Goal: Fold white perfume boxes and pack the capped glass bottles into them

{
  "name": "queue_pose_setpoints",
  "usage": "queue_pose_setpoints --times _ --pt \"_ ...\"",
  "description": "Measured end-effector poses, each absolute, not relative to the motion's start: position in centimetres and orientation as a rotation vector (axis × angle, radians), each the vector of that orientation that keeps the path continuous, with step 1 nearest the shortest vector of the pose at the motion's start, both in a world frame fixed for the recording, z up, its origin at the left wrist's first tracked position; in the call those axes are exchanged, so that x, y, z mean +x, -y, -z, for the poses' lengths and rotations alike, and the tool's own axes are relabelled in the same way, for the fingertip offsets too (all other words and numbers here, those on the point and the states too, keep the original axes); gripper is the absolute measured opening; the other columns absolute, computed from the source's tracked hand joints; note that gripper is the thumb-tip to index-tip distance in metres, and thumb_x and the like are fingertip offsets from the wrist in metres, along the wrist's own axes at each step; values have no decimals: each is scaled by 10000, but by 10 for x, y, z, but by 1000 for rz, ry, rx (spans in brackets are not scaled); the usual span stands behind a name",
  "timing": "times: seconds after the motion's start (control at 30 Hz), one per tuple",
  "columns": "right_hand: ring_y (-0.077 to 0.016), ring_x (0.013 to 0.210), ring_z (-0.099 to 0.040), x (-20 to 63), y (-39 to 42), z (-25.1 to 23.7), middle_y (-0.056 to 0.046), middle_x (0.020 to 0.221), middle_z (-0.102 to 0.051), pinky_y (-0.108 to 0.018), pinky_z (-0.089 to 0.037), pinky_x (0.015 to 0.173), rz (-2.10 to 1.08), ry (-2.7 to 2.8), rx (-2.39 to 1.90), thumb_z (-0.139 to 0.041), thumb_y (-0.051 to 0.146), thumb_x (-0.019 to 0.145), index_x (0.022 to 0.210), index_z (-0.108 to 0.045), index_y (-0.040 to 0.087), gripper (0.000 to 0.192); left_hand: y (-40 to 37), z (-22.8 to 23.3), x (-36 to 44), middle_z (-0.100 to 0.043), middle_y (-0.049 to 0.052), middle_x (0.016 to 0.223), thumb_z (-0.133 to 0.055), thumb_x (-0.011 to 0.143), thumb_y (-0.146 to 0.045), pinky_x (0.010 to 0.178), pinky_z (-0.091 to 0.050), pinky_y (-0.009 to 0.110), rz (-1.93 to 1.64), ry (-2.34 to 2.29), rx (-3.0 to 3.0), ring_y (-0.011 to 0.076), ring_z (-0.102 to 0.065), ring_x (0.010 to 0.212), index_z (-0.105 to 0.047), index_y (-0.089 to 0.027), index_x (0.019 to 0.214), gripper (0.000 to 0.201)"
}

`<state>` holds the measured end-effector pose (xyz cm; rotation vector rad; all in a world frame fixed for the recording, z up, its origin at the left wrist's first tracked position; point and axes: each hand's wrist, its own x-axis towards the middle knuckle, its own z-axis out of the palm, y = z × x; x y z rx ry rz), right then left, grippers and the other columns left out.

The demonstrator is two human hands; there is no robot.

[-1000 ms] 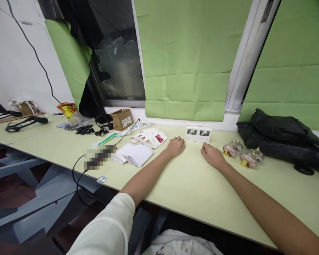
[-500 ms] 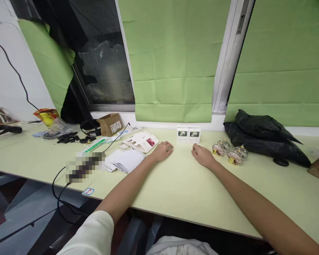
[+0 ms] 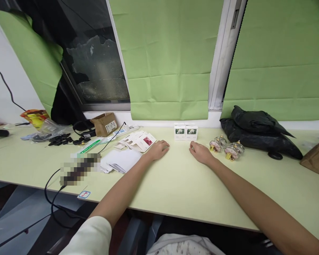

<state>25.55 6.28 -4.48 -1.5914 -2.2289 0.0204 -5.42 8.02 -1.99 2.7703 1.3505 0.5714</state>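
My left hand [image 3: 158,150] rests on the pale table, palm down, with its fingers loosely bent and nothing held. It lies just right of some flattened white cartons [image 3: 138,140], one printed with a pink flower. Across a gap, my right hand [image 3: 200,153] also lies on the table, empty, its fingers relaxed and pointing inward. Behind and between both hands stand two small white boxes [image 3: 185,132] with white-flower pictures, side by side and apart from the hands. To the right of my right hand are two clear, gold-trimmed ornaments [image 3: 234,151].
White paper sheets [image 3: 119,161] lie by my left forearm. Farther left are an open brown cardboard box [image 3: 105,124], black small parts [image 3: 60,139] and a cable [image 3: 51,203] over the table edge. Black plastic bags [image 3: 257,132] and a brown paper bag [image 3: 316,157] sit right.
The view has shifted slightly, so everything appears a little farther left. Both hands stay resting in nearly the same places on the table.
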Motion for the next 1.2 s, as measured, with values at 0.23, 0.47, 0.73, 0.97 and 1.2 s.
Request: queue_pose_setpoints --times 0.23,0.47,0.73,0.97,1.2 --pt "-216 899 -632 257 -63 46 -78 1063 -732 -302 -318 697 -20 2240 -1574 -451 292 1054 1106 -558 222 138 -82 4 -68 -636 186 1352 -420 1052 -316 1128 -339 572 -591 -2169 2609 374 -537 1296 -658 -196 1295 360" --pt "-216 888 -629 257 -63 46 -78 1049 -722 -302 -313 691 -15 2243 -1575 -435 305 1059 1099 -546 219 146 -80 8 -77 -580 233 1390 -463 1013 -305 1097 -325 589 -402 -2606 2394 408 -500 1285 -609 -134 1321 382" --pt "-210 892 -632 256 -62 43 -74 1055 -727 -300 -312 691 -27 2245 -1586 -444 313 1059 1095 -548 223 143 -77 8 -74 -575 224 1394 -524 986 -339 1110 -337 555 -332 -2597 2454 396 -503 1283 -584 -133 1330 405" --pt "-209 894 -628 255 -60 41 -76 1050 -725 -301 -312 692 -30 2242 -1601 -452 310 1058 1102 -557 219 146 -78 9 -72 -487 290 1540 -560 969 -364 1096 -352 553 -262 -2720 2357 425 -474 1369 -519 -112 1435 531" --pt "-218 901 -630 254 -59 41 -87 1062 -725 -308 -321 699 -29 2240 -1602 -448 299 1057 1108 -561 216 150 -78 8 -74 -566 320 1436 -493 997 -350 1114 -308 603 -335 -2695 2310 432 -526 1309 -552 -88 1385 472"
